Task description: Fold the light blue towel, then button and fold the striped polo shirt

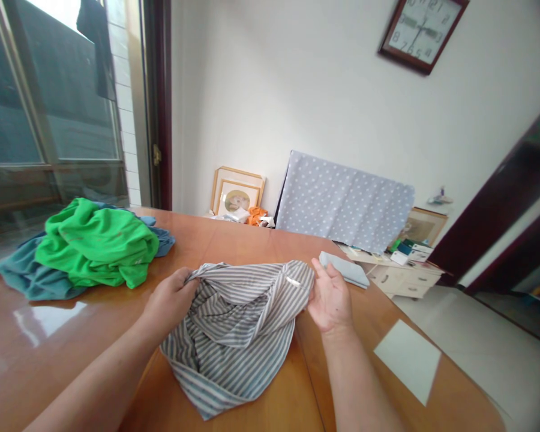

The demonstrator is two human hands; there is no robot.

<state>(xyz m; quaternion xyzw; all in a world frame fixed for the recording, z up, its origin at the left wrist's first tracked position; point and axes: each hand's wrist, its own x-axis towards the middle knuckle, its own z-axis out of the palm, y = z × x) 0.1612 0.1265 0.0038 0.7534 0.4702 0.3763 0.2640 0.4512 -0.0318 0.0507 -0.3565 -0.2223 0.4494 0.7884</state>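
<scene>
Head view: clenching striped cloth (247, 327) near its eleven-o'clock edge with left hand (173, 300); touching its two-o'clock end with right hand (333, 300), palm exposed, not being able to tell whether gripping there. Spreading over table (234, 246) around six o'clock from centre, running lengthwise from one to seven o'clock, pointing a corner towards seven. Showing a small white patch (293, 281), not legible, near right hand. Displaying 2, 3, 6, 7, 8 on wall clock (423, 33) at one o'clock.
</scene>
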